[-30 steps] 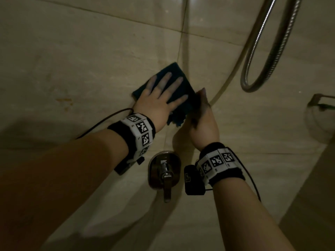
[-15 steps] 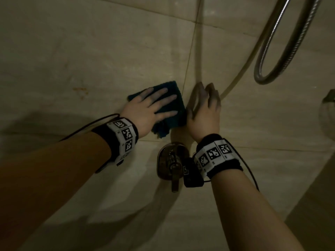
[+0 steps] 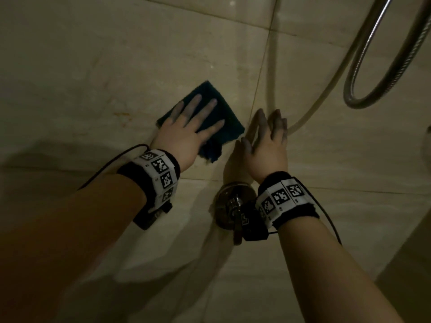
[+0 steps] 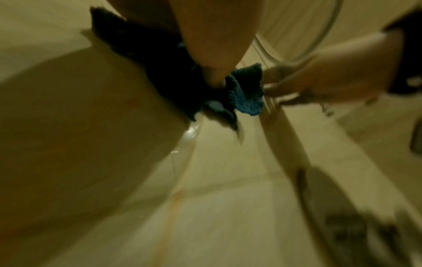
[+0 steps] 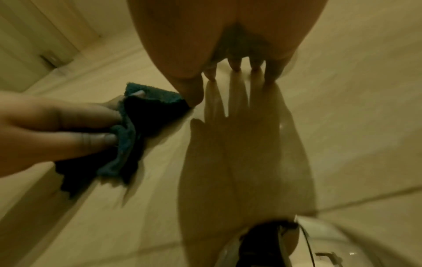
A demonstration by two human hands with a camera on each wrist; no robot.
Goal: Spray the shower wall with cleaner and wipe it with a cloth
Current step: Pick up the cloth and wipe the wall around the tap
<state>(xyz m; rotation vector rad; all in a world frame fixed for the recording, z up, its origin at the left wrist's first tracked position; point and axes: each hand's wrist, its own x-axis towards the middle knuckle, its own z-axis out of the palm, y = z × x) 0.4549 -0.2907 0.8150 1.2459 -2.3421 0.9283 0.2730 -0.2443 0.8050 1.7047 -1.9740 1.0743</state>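
Observation:
A dark teal cloth [image 3: 227,117] lies flat against the beige tiled shower wall [image 3: 116,54]. My left hand [image 3: 191,127] presses it to the tile with straight, spread fingers. In the left wrist view the cloth [image 4: 246,94] bunches under the palm, and in the right wrist view the cloth [image 5: 130,126] shows under the left fingers. My right hand [image 3: 268,136] rests on the wall just right of the cloth with straight fingers, holding nothing; its fingertips [image 5: 235,66] touch the glossy tile above their reflection. No spray bottle is in view.
A chrome shower valve with a lever [image 3: 233,206] sticks out of the wall just below the hands. A metal shower hose [image 3: 373,89] loops at the upper right. A rusty stain [image 3: 122,115] marks the tile left of the cloth.
My left hand has slid the cloth to the left and then up across the tile. The right hand came off the cloth's edge and now lies flat on the wall beside it.

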